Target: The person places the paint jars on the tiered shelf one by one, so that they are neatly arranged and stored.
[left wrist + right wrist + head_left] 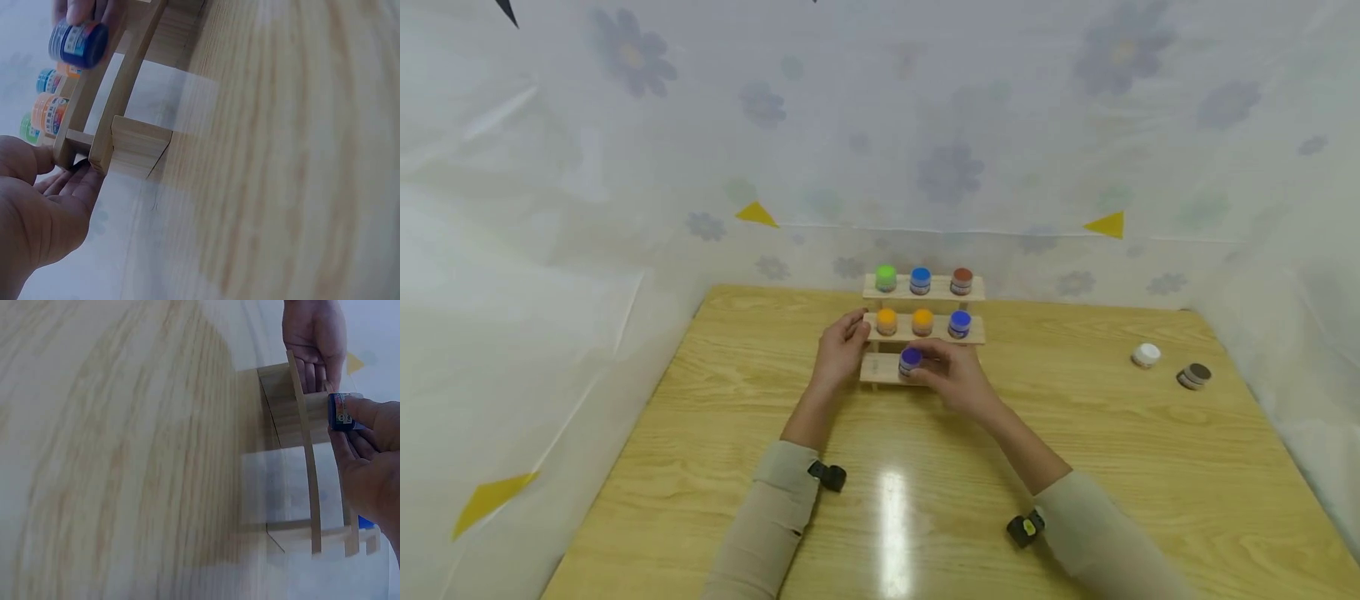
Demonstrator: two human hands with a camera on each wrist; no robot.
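A three-tier wooden stand (pixel 880 368) stands at the table's far side. My left hand (pixel 841 350) holds its left end; in the left wrist view, that hand's thumb (pixel 44 159) lies by the shelf's end and its fingers reach beneath. Between thumb and fingertips, my right hand (pixel 958 379) pinches a dark blue-purple paint jar (pixel 910 360) close over the lowest tier. Two orange jars (pixel 887 322) and a violet-blue jar (pixel 959 324) sit on the middle tier. Up on the top tier are a green jar (pixel 886 278), a blue jar (pixel 921 281) and a reddish-brown jar (pixel 962 282).
Off to the right on the wooden table (pixel 1075 433) are a white-lidded jar (pixel 1146 356) and a dark-lidded jar (pixel 1195 377). Behind the stand hangs a pale flowered sheet (pixel 865 167) with yellow triangles, which also covers both sides.
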